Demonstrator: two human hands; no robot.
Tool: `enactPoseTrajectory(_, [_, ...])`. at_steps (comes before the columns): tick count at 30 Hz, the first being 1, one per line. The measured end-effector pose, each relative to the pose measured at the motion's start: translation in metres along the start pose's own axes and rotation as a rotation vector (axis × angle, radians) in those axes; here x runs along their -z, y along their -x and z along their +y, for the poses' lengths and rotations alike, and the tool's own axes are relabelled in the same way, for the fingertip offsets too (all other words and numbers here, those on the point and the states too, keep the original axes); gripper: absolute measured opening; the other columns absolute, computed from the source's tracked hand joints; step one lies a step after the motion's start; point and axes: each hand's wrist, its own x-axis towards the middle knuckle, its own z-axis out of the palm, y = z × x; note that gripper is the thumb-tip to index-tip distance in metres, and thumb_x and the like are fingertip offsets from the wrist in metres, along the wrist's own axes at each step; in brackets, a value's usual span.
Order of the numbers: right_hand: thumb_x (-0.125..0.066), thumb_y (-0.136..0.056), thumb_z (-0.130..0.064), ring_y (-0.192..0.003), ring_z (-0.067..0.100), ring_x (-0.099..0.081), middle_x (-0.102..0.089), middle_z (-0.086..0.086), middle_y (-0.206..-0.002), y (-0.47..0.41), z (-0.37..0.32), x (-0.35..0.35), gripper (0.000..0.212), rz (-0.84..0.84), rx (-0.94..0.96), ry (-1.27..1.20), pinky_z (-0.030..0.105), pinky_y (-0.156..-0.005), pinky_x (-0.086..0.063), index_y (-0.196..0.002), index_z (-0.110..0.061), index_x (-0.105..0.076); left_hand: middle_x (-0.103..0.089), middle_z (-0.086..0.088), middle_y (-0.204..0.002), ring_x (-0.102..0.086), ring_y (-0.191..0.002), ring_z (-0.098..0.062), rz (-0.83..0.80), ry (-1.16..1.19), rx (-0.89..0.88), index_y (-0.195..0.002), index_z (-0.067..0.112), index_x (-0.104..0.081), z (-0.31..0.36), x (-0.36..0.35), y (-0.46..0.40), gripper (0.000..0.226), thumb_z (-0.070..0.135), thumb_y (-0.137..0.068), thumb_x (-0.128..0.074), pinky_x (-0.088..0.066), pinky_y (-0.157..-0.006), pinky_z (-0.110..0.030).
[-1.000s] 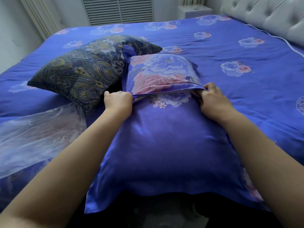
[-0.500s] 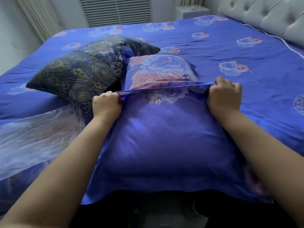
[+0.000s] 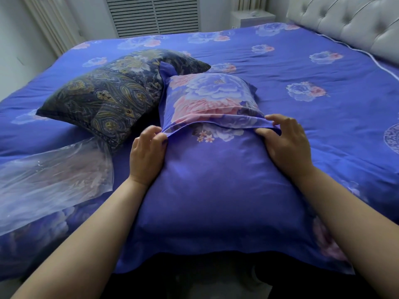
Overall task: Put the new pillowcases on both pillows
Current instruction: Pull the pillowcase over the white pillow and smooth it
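A pillow in a new blue floral pillowcase (image 3: 216, 186) lies in front of me at the bed's near edge. My left hand (image 3: 146, 156) pinches the left end of the case's overlapping flap. My right hand (image 3: 285, 145) holds the flap's right end, thumb under the fabric and fingers spread on top. The flap sags between them over the pillow's flowered far part (image 3: 211, 98). A second pillow in a dark paisley case (image 3: 112, 98) lies behind to the left.
A clear plastic bag (image 3: 51, 178) lies flat on the blue floral bedspread (image 3: 323, 78) at left. A tufted grey headboard (image 3: 349, 24) is at the right, a louvred panel and a white cabinet beyond the bed.
The flap was stretched taut between two fists half a second ago. Now both hands have come inward and loosened, and the flap hangs slack.
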Motion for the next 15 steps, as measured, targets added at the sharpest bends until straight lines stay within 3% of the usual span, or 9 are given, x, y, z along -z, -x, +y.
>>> enactPoseTrajectory(2, [-0.064,-0.084,-0.01,-0.102,0.032,-0.051,-0.056,0.012,-0.117,-0.004,-0.002,-0.003,0.028,-0.002,-0.008,-0.005,0.042,-0.081,-0.042,-0.111,-0.014,-0.058,-0.045,-0.007,-0.116,-0.053,-0.094,-0.029,-0.116,0.131,0.322,-0.111,0.015,-0.046,0.005,0.003,-0.013,0.036,0.019,-0.082,-0.067,-0.043,-0.079,-0.04])
enactPoseTrajectory(4, [-0.062,-0.081,-0.007,-0.102,0.036,-0.053,-0.055,0.015,-0.115,-0.015,-0.006,-0.005,0.044,-0.145,-0.164,0.037,0.044,-0.078,-0.043,-0.122,-0.013,-0.047,-0.054,-0.008,-0.103,-0.056,-0.09,-0.033,-0.318,0.143,0.588,-0.102,0.017,-0.049,0.008,0.004,-0.029,0.025,0.025,-0.083,-0.062,-0.043,-0.075,-0.041])
enactPoseTrajectory(6, [-0.052,-0.085,-0.005,-0.1,0.039,-0.055,-0.056,0.018,-0.113,-0.03,-0.012,-0.003,0.044,-0.397,-0.339,0.15,0.045,-0.077,-0.043,-0.127,-0.011,-0.044,-0.06,-0.013,-0.086,-0.057,-0.085,-0.037,-0.484,0.063,0.704,-0.077,0.018,-0.051,0.01,0.004,-0.04,0.009,0.021,-0.085,-0.053,-0.039,-0.066,-0.035])
enactPoseTrajectory(9, [-0.04,-0.088,-0.005,-0.098,0.038,-0.059,-0.061,0.018,-0.112,-0.045,-0.011,-0.003,0.032,-0.668,-0.479,0.221,0.038,-0.074,-0.041,-0.118,-0.011,-0.051,-0.053,-0.01,-0.067,-0.058,-0.08,-0.039,-0.511,0.069,0.869,-0.058,0.012,-0.046,0.009,0.001,-0.042,0.023,0.007,-0.081,-0.047,-0.033,-0.06,-0.031])
enactPoseTrajectory(12, [-0.045,-0.085,-0.005,-0.085,0.041,-0.061,-0.066,0.022,-0.096,-0.044,-0.004,0.003,0.028,-0.511,-0.506,0.19,0.034,-0.063,-0.035,-0.109,-0.013,-0.057,-0.054,-0.006,-0.073,-0.053,-0.075,-0.033,-0.462,0.046,0.878,-0.069,0.014,-0.049,0.013,0.003,-0.034,0.015,0.012,-0.083,-0.047,-0.032,-0.06,-0.031])
enactPoseTrajectory(15, [-0.049,-0.087,-0.011,-0.076,0.042,-0.06,-0.066,0.02,-0.088,-0.034,-0.003,0.009,0.022,-0.296,-0.464,0.13,0.034,-0.059,-0.032,-0.106,-0.011,-0.06,-0.053,-0.001,-0.082,-0.046,-0.072,-0.026,-0.308,0.064,0.682,-0.086,0.018,-0.051,0.026,0.011,-0.036,0.005,0.019,-0.082,-0.054,-0.034,-0.059,-0.032])
